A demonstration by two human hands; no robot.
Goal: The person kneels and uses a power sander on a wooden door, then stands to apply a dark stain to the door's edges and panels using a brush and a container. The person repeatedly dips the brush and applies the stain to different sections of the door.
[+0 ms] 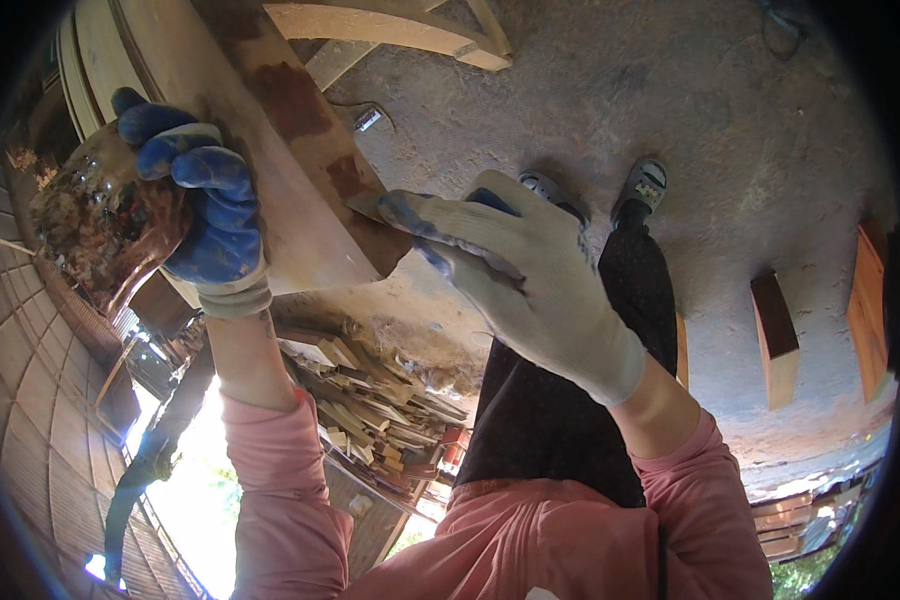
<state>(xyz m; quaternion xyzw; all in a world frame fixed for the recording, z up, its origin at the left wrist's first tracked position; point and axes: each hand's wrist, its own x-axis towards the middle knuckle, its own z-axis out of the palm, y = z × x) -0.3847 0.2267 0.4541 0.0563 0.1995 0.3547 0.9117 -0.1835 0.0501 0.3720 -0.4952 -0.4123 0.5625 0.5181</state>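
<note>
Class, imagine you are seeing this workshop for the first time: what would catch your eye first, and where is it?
Probably the left hand's bright blue glove at left, beside a glossy, brown-smeared thing of unclear kind. Next, the pale wood at upper left, dark patches along its edge, where the right hand holds a thin grey blade.

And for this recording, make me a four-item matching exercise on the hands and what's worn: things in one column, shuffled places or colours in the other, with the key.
Things
1. Right hand
2. Left hand
3. Sandals
4. Trousers

Places or colours
A. Grey
B. At the brown-patched edge of the wooden panel
C. Black
D. By the brown-smeared piece

Pairs: 1-B, 2-D, 3-A, 4-C
</note>
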